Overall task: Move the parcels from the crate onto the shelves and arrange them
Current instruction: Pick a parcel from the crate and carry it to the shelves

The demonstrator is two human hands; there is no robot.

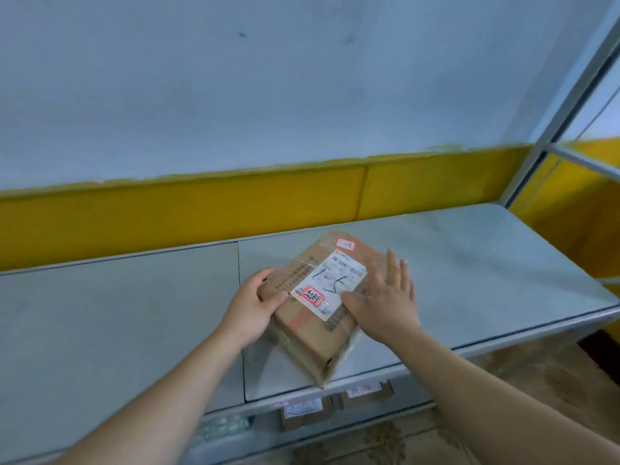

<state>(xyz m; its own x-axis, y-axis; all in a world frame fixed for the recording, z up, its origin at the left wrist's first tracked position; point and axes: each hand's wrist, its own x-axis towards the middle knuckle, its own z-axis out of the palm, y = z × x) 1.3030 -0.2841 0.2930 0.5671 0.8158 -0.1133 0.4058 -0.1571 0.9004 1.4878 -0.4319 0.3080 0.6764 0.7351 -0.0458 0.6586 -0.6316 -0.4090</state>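
Note:
A brown cardboard parcel (318, 317) wrapped in clear tape lies on the grey metal shelf (469, 270), turned at an angle, its near corner reaching the shelf's front edge. It carries a white shipping label with handwriting and red stickers. My left hand (255, 303) grips the parcel's left edge, thumb on top. My right hand (385, 297) rests flat on the parcel's right side with the fingers spread. The crate is out of view.
More labelled cardboard parcels (335, 402) stand on the lower shelf below the front edge. A metal upright (563, 112) rises at the shelf's right end. A white and yellow wall (201, 209) stands close behind. Patterned floor shows at the lower right.

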